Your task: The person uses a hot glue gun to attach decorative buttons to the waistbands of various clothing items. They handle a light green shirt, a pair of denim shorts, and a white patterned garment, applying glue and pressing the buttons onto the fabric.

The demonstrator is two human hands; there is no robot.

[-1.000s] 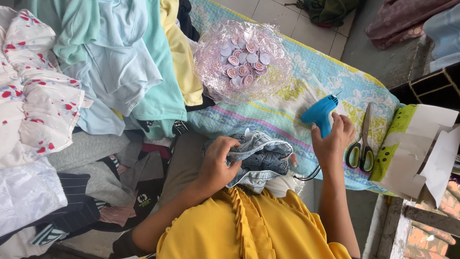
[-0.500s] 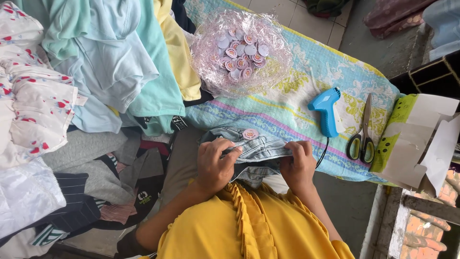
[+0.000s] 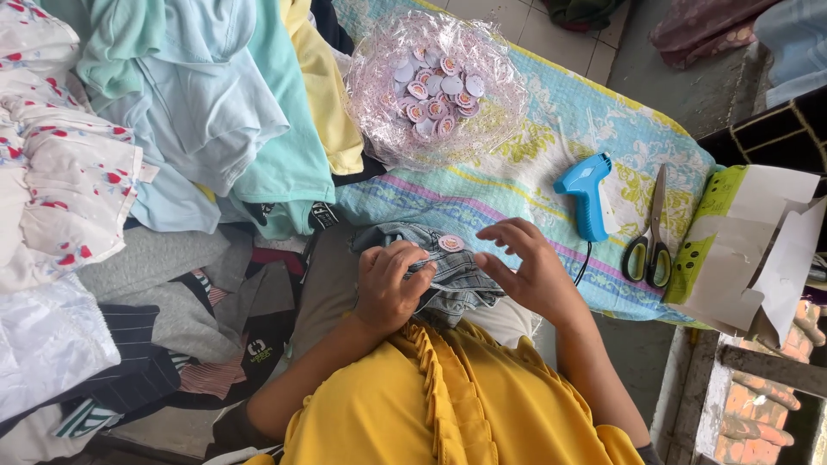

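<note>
A small blue denim garment (image 3: 448,277) lies bunched in front of me, with a round pink-and-white badge (image 3: 450,244) on top of it. My left hand (image 3: 388,288) is shut on a fold of the denim just left of the badge. To the right of the badge, my right hand (image 3: 527,269) hovers over the garment with fingers apart, holding nothing. A blue glue gun (image 3: 587,191) rests on the patterned cloth (image 3: 525,146) beyond my right hand, its black cord trailing toward me.
A crinkled clear plastic bag (image 3: 435,90) holds several round badges at the far middle. Green-handled scissors (image 3: 652,250) lie right of the gun. An open cardboard box (image 3: 749,250) sits at the right. Piled clothes (image 3: 198,112) fill the left side.
My right hand set the blue glue gun down on the cloth, came back to the denim, and now lifts with fingers spread. The badge now sits on the denim.
</note>
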